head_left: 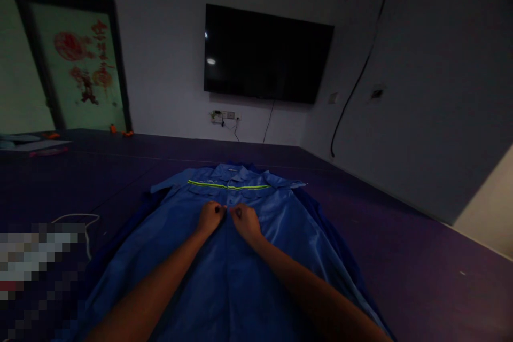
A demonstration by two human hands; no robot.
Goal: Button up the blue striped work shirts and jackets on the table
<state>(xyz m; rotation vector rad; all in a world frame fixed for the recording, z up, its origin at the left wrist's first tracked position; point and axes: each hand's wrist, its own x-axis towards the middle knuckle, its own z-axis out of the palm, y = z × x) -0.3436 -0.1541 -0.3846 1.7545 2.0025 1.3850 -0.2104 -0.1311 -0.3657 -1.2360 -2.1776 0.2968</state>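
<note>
A blue work shirt (pixel 224 278) with a yellow reflective stripe (pixel 228 186) across the chest lies spread flat on a dark purple surface (pixel 401 256), collar away from me. My left hand (pixel 210 216) and my right hand (pixel 245 220) rest close together on the shirt's front, just below the stripe. Both have their fingers curled and pinched at the middle opening of the shirt. What the fingertips pinch is too small to make out. A darker blue cloth (pixel 344 256) shows under the shirt's edges.
A black wall television (pixel 266 53) hangs ahead above a socket with cables (pixel 224 116). A white cord (pixel 80 220) lies on the left of the surface. Red paper decorations (pixel 86 64) cover the window at left. A black cable (pixel 360 72) runs down the right wall.
</note>
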